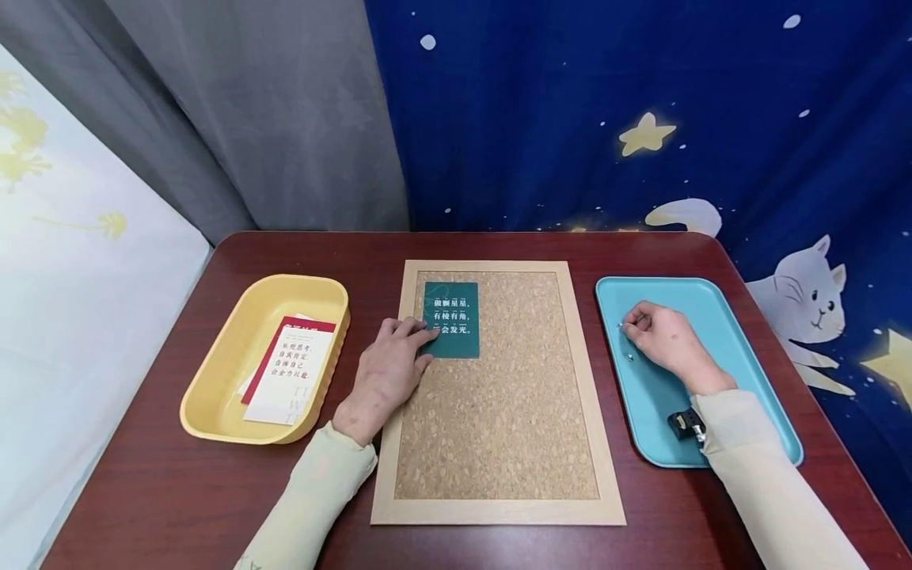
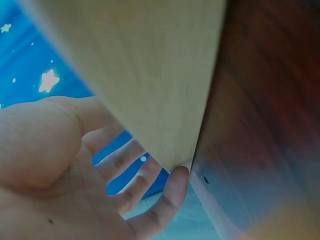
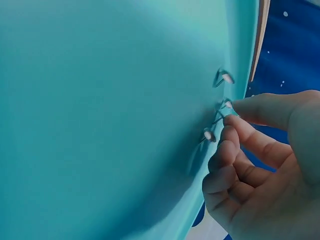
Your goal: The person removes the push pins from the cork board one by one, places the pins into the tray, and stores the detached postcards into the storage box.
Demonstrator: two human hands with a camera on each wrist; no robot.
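Note:
A dark green card with white characters lies on the upper left of a wood-framed corkboard. My left hand rests over the board's left frame, its relaxed fingertips on the card's lower left edge. In the left wrist view, the fingers reach along the pale wooden frame. Over a turquoise tray, my right hand pinches a shiny thumbtack between thumb and index finger. Two other thumbtacks lie close by, one above and one below in the right wrist view.
A yellow basket with a white card and a red card stands left of the board. A small black device sits at the right sleeve, over the tray. Curtains hang behind the dark red table.

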